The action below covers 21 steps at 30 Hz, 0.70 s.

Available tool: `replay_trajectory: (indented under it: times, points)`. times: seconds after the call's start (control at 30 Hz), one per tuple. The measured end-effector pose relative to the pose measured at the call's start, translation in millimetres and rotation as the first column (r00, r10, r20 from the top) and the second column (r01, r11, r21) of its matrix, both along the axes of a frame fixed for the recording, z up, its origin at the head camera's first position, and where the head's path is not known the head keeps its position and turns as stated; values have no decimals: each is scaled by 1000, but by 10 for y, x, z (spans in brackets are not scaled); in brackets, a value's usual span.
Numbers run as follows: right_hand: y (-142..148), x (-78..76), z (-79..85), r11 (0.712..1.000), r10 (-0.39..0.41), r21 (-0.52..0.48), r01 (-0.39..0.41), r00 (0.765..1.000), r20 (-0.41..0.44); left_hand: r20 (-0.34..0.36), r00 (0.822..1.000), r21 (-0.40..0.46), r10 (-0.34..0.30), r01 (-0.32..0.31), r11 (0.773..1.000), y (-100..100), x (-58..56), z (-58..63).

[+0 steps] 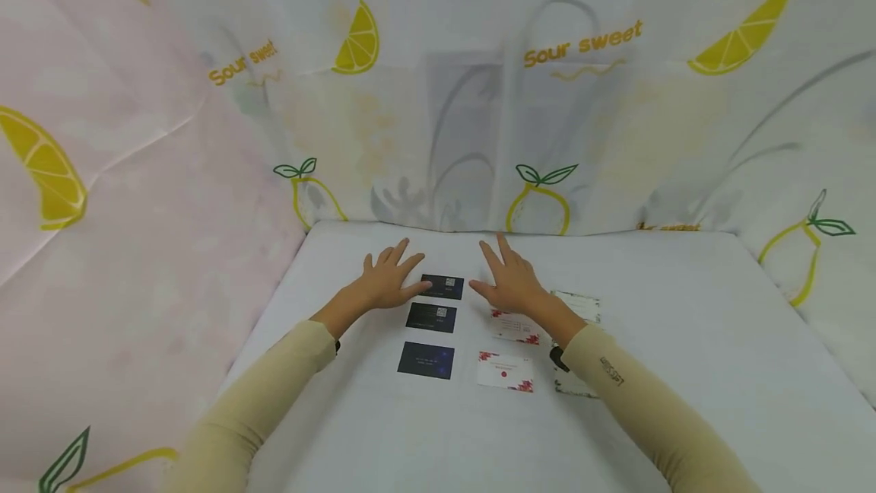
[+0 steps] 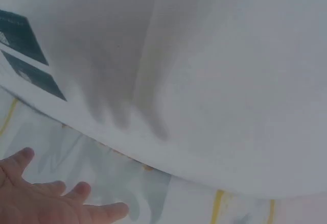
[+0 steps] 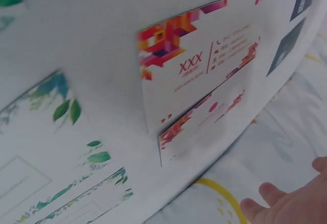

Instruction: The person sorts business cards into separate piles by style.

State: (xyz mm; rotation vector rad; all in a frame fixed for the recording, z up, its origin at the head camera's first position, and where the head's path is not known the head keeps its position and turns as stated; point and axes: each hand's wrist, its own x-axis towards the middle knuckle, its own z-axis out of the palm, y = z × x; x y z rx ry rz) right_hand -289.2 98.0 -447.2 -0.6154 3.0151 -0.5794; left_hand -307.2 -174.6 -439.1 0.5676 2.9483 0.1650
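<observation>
My left hand [image 1: 388, 280] is held over the far part of the white table, fingers spread, gripping nothing. Its thumb overlaps the farthest dark card [image 1: 445, 289] in the head view; a shadow below suggests the hand is raised. Nearer lie a second dark card [image 1: 430, 318] and a third dark card [image 1: 426, 361]. My right hand [image 1: 513, 284], also spread and holding nothing, hovers beyond a red-patterned white card [image 1: 513, 328]. Another red-patterned card [image 1: 505, 371] lies closer. Leaf-bordered cards [image 3: 30, 152] lie in a column to the right, partly hidden by my right arm.
The white tabletop [image 1: 684, 326] extends to both sides of the cards. A lemon-printed cloth [image 1: 472, 97] hangs along the far edge, and similar cloth [image 1: 137, 211] stands on the left.
</observation>
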Motion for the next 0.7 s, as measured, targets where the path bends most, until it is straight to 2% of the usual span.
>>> replay_trajectory:
  times: [0.23,0.47,0.57,0.7]
  points:
    - [124,105,-3,998,28,62,-22,996,-85,-52,998,-21,-23,22,1000,-52,113,6]
    - [188,236,-69,990,61,130,-49,994,-91,-75,996,-1,-44,44,999,-128,176,74]
    - [215,289,-109,989,68,141,-53,992,-108,-109,992,2,-57,58,998,-175,210,122]
    - [243,355,-138,990,75,130,-59,990,-122,-181,979,-40,-89,83,996,-250,291,147]
